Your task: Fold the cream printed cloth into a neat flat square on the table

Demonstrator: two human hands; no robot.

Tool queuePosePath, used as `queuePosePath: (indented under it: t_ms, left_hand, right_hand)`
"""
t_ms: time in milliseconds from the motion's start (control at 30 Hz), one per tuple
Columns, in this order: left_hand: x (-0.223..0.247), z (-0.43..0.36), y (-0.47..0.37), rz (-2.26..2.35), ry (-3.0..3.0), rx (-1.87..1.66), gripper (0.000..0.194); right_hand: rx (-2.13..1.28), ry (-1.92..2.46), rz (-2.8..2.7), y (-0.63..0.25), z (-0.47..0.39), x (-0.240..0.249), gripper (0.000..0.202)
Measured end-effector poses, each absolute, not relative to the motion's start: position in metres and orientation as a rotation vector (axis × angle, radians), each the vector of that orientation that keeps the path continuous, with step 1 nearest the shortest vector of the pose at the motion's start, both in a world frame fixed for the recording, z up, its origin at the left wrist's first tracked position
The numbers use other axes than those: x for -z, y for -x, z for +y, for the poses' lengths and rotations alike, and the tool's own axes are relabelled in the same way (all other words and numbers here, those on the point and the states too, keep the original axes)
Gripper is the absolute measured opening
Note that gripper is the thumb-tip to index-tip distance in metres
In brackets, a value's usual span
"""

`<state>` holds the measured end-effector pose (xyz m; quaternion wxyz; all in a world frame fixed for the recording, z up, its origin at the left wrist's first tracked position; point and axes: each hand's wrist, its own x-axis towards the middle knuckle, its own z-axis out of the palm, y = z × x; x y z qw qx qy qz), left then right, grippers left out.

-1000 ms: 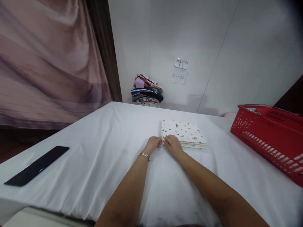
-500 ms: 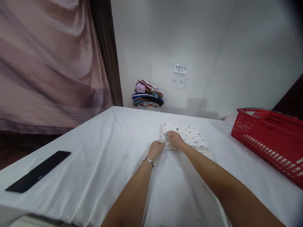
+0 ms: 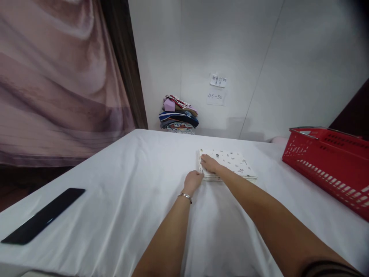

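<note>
A folded white cloth (image 3: pixel 235 163) with small dark prints lies flat on the white-covered table (image 3: pixel 155 173). My left hand (image 3: pixel 194 181), with a silver bracelet at the wrist, pinches the near left corner of the cloth. On top of the cloth's left edge rests my right hand (image 3: pixel 209 163), its fingers extended and lying flat.
A red plastic basket (image 3: pixel 328 165) stands at the right. A black flat strip (image 3: pixel 43 217) lies at the left. Folded clothes (image 3: pixel 178 115) are piled beyond the far edge, near paper signs (image 3: pixel 216 96) on the wall. A pink curtain (image 3: pixel 57 77) hangs at the left.
My right hand has flattened from a pinch at the cloth's left edge onto its top. My left hand stays at the corner. The view has shifted slightly.
</note>
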<state>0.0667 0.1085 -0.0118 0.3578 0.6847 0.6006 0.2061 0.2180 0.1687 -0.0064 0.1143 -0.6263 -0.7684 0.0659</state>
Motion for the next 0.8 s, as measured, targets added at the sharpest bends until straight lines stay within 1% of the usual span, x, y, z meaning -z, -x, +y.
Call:
queuePosePath:
  t_ms: [267, 567, 700, 800]
  left_hand:
    - [0.009, 0.111, -0.068, 1.550, -1.785, -0.468, 0.025]
    - [0.002, 0.114, -0.067, 1.525, -1.848, -0.430, 0.028]
    - [0.004, 0.118, -0.066, 1.516, -1.834, -0.455, 0.028]
    - [0.005, 0.118, -0.066, 1.508, -1.824, -0.455, 0.026]
  right_hand:
    - [-0.175, 1.868, -2.262, -0.213, 0.170, 0.017, 0.028]
    - [-0.294, 1.878, -2.105, -0.210, 0.168, 0.004, 0.029]
    - [-0.326, 1.946, -1.876, -0.238, 0.156, -0.016, 0.035]
    - [-0.322, 2.064, -1.633, -0.289, 0.130, -0.034, 0.028]
